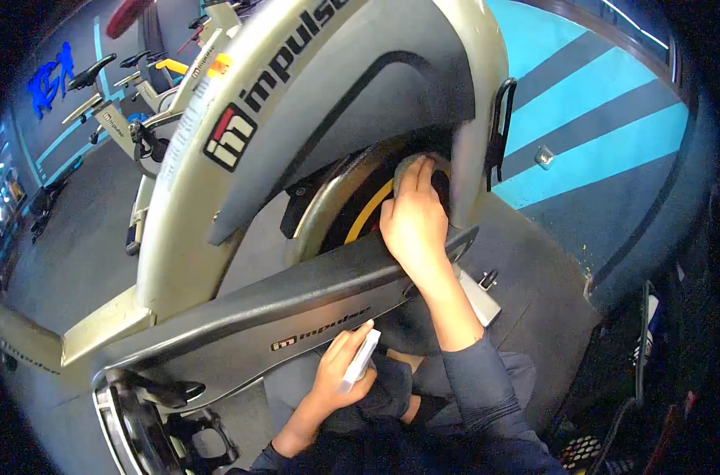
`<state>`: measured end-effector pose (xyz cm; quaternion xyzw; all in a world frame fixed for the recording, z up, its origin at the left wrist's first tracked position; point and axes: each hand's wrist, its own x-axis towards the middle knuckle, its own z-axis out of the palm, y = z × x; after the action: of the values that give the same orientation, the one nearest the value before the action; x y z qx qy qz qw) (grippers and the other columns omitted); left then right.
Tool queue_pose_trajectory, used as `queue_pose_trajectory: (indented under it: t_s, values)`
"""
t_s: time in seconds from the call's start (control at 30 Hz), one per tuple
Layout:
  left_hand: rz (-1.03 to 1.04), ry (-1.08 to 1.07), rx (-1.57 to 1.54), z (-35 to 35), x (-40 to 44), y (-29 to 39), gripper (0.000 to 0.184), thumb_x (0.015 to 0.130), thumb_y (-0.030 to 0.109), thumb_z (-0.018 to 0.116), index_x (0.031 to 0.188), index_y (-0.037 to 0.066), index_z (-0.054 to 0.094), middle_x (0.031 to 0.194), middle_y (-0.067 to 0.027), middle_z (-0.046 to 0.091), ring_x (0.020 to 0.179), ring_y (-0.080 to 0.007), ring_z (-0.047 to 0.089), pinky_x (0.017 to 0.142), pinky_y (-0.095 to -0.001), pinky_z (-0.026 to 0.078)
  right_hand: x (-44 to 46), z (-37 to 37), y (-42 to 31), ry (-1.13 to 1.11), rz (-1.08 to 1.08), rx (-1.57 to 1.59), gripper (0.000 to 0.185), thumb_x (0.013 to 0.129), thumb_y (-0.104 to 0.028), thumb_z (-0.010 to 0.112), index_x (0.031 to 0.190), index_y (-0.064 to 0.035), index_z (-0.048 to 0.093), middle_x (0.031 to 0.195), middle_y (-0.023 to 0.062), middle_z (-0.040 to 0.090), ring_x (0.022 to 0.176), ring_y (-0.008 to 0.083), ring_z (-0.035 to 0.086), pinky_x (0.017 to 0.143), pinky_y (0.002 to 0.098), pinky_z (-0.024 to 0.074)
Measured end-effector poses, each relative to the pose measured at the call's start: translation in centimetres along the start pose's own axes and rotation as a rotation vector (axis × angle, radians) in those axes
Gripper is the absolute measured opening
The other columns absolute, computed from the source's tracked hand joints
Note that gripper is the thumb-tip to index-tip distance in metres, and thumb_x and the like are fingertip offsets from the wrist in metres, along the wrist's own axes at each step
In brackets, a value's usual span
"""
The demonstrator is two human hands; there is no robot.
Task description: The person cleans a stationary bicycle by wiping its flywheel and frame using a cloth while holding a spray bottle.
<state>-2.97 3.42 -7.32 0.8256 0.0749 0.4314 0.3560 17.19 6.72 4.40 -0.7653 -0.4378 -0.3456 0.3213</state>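
A spin bike with a pale gold frame (170, 214) and dark grey covers fills the middle of the view. My right hand (415, 218) reaches over the lower cover (249, 324) to the black flywheel (360, 210) with its yellow stripe. Under its fingers is a grey cloth or pad (408, 168), pressed against the wheel; part of it is hidden by the hand. Low in front of the cover, my left hand (340, 376) is closed around a small, flat-sided white and clear object (360, 361), whose kind I cannot make out.
A black pedal (201, 439) and crank sit at the lower left. More spin bikes (110, 119) stand at the back left. A blue and grey striped wall (605, 119) rises at the right. Dark shoes or bags (582, 451) lie at the lower right.
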Motion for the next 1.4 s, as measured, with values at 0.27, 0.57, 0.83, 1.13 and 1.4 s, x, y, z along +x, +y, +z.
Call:
queue_pose_trajectory:
  t_s: [0.27, 0.57, 0.83, 1.13, 1.4]
  values:
    - [-0.009, -0.023, 0.041, 1.3, -0.7, 0.1, 0.071, 0.063, -0.002, 0.062, 0.132, -0.003, 0.046, 0.098, -0.0195, 0.057, 0.090, -0.0364, 0.057, 0.084, -0.0405, 0.047, -3.7, -8.2, -1.7, -0.414, -0.424, 0.578, 0.061, 0.078, -0.015, 0.058, 0.133, 0.0069, 0.044, 0.130, 0.0265, 0.052, 0.106, 0.0329, 0.061, 0.090, 0.0419, 0.0471]
    - [-0.030, -0.095, 0.163, 2.2, -0.7, 0.4, 0.077, 0.064, -0.001, 0.065, 0.137, 0.002, 0.043, 0.099, -0.0169, 0.057, 0.092, -0.0347, 0.058, 0.084, -0.0388, 0.048, -21.5, -7.1, 12.7, -0.081, 1.123, 2.025, 0.062, 0.076, -0.022, 0.057, 0.130, 0.0061, 0.046, 0.120, 0.0233, 0.059, 0.104, 0.0372, 0.061, 0.082, 0.0495, 0.0536]
    - [-0.025, -0.128, 0.161, 5.3, 0.3, 1.4, 0.080, 0.065, -0.002, 0.064, 0.141, 0.004, 0.039, 0.104, -0.0182, 0.056, 0.096, -0.0375, 0.055, 0.086, -0.0397, 0.047, -30.2, -8.3, 22.0, 0.329, 1.275, 1.944, 0.054, 0.085, -0.034, 0.052, 0.127, 0.0007, 0.052, 0.123, 0.0191, 0.059, 0.107, 0.0355, 0.060, 0.089, 0.0505, 0.0509]
    - [-0.124, -0.072, 0.162, 4.6, 3.2, 5.0, 0.074, 0.065, -0.002, 0.056, 0.138, -0.001, 0.042, 0.120, -0.0165, 0.056, 0.104, -0.0246, 0.058, 0.096, -0.0324, 0.043, -30.5, -7.5, 19.5, 0.022, 1.235, 1.846, 0.058, 0.082, -0.019, 0.049, 0.134, 0.0052, 0.042, 0.126, 0.0229, 0.056, 0.113, 0.0379, 0.057, 0.097, 0.0494, 0.0476]
    - [-0.262, -0.049, 0.096, 2.8, 3.1, 6.9, 0.078, 0.065, 0.001, 0.058, 0.140, 0.001, 0.040, 0.133, -0.0208, 0.051, 0.118, -0.0294, 0.054, 0.100, -0.0333, 0.041, -32.9, -7.5, 20.3, 0.139, 1.238, 2.255, 0.055, 0.082, -0.043, 0.060, 0.123, -0.0059, 0.054, 0.122, 0.0132, 0.058, 0.111, 0.0295, 0.057, 0.088, 0.0478, 0.0502]
